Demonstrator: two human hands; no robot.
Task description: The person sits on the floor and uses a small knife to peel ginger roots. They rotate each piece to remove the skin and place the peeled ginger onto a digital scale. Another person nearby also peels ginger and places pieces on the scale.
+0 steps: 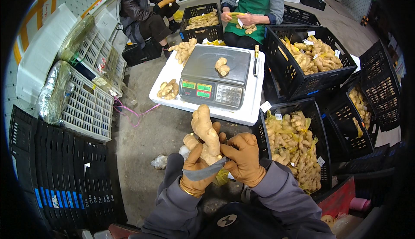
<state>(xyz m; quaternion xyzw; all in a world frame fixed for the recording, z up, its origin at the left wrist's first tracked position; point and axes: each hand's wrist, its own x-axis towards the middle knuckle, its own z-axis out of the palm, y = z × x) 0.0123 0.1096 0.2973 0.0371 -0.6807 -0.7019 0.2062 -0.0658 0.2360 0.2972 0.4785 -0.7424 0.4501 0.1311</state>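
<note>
My left hand (197, 174), in an orange-brown glove, holds a large knobbly ginger root (207, 132) upright in front of me. In the matching glove, my right hand (244, 158) grips a knife whose handle is hidden by the fingers; its grey blade (206, 171) lies across the root's lower end and over my left palm. Beyond both hands, a digital scale (215, 57) rests on a white foam box (253, 111). One small ginger piece (222, 66) sits on the scale's plate. More ginger (168, 89) lies at the box's left corners, and a knife with a wooden handle (256, 59) lies right of the scale.
Black crates of bagged ginger (296, 142) (314, 56) stand at the right. Stacked black crates (65, 174) and white crates (87, 106) line the left. Two people sit opposite: one in a green apron (253, 2) holds a yellow net bag, the other (139, 15) holds ginger. Pink string (129, 111) trails across the floor.
</note>
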